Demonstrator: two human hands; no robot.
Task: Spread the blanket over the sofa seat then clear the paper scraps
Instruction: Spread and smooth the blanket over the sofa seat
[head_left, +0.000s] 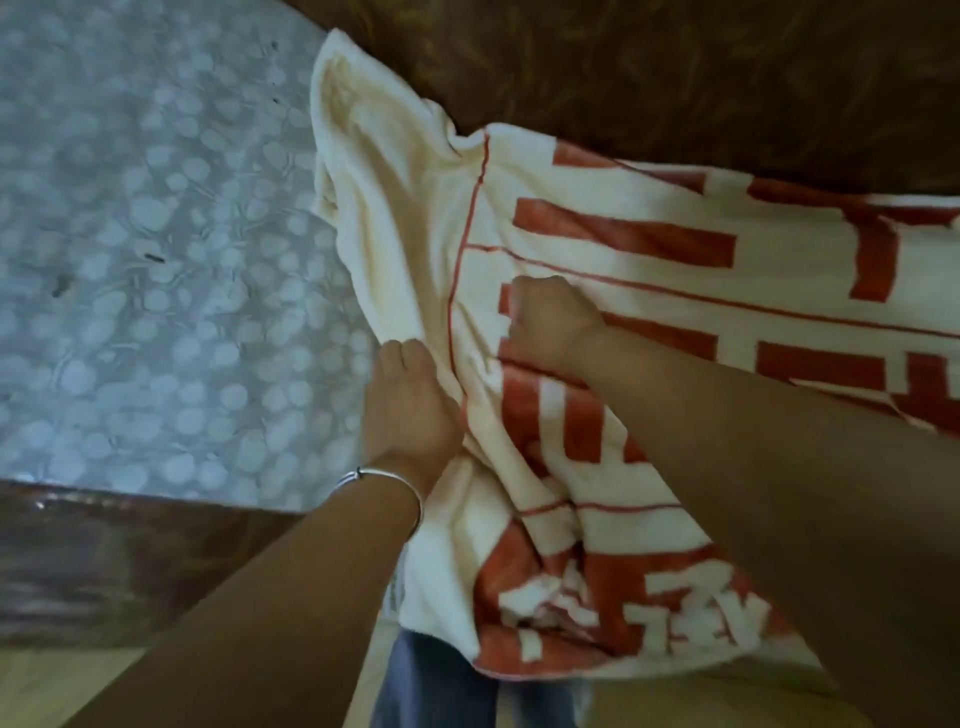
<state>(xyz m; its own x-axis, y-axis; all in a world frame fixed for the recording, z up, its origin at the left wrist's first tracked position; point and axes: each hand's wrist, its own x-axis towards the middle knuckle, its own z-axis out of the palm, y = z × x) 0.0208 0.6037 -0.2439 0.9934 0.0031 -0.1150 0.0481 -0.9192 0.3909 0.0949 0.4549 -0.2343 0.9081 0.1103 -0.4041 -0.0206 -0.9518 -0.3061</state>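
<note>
A cream blanket (613, 223) with red bars and thin red lines lies rumpled across the brown sofa seat (675, 67). Its left end hangs over the sofa's side and its near edge falls toward my legs. My left hand (410, 405), with a silver bangle on the wrist, grips a fold at the blanket's left border. My right hand (550, 322) is curled into the cloth just to the right of it, bunching the fabric. No paper scraps are in view.
A grey-blue pebble-patterned floor (145, 260) fills the left side. A dark wooden edge (104, 551) runs across the lower left. My blue trousers (441, 686) show below the blanket's hanging edge.
</note>
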